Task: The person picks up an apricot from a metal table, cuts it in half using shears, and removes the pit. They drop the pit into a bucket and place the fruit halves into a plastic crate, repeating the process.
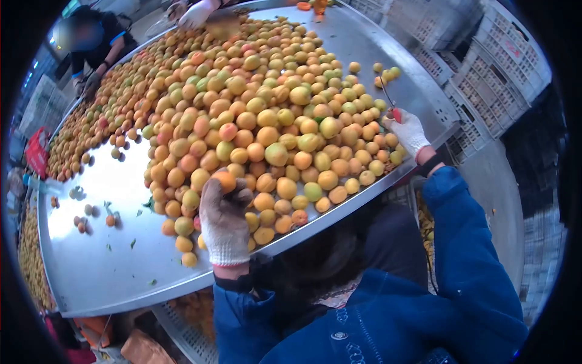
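My left hand [223, 221], in a soiled white knit glove, is at the near edge of a big heap of apricots [267, 118]. Its fingers are closed around an orange apricot [225, 181]. Further right, my right hand [408, 131], also gloved, is closed on a tool with a red handle [397, 115] and a thin, curved dark metal end. The tool points away from me, close to a few apricots [388, 74] lying apart from the heap. The fruit ranges from green-yellow to orange.
The heap lies on a metal table [109, 267] with a raised rim. Loose apricots and leaves are scattered at left. Stacked white crates [491, 79] stand at right, and another crate [182, 330] sits below the near edge. A co-worker [94, 42] and another person's gloved hand [197, 13] are across the table.
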`<state>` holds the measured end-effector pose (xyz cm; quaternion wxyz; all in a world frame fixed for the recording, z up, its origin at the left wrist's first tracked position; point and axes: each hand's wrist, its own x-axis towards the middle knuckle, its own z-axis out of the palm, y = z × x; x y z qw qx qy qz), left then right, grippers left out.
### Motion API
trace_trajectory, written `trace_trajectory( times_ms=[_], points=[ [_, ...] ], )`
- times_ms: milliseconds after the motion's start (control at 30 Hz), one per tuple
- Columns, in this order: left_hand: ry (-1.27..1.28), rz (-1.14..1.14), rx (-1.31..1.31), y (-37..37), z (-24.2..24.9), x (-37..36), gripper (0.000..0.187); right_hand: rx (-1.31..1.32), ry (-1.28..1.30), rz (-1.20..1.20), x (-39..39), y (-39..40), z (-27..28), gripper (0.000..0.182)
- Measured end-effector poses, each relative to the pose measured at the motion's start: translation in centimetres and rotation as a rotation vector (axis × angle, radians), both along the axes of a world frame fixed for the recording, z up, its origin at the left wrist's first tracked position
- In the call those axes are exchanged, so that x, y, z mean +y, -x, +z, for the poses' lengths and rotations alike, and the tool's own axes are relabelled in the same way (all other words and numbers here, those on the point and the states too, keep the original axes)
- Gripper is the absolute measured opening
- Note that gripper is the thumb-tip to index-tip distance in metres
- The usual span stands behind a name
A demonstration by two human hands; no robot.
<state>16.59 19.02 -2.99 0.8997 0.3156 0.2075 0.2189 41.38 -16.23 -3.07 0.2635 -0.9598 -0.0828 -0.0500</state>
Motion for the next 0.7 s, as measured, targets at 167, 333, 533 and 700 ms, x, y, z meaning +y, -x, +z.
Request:
trace_trajectory(
  times_ms=[167, 333, 533, 700],
  points=[
    [0.000, 0.002, 0.018, -0.3, 0.1, 0.1, 0.030, 0.048, -0.167, 0.536, 12.1, 7.3, 3.3, 0.024],
    [0.018, -0.027, 0.004, -0.1, 0.0, 0.3, 0.027, -0.008, 0.183, 0.786, 19.2, 9.3, 2.9, 0.029],
    [-0.037, -0.006, 0.003, 0.0, 0.8, 0.6, 0.027, -0.027, 0.442, 0.739, 22.1, 10.1, 2.2, 0.041],
    [-0.054, 0.003, 0.008, 0.1, 0.5, 0.8, 0.032, 0.001, 0.324, 0.725, 19.7, 11.6, 3.7, 0.049]
  ],
)
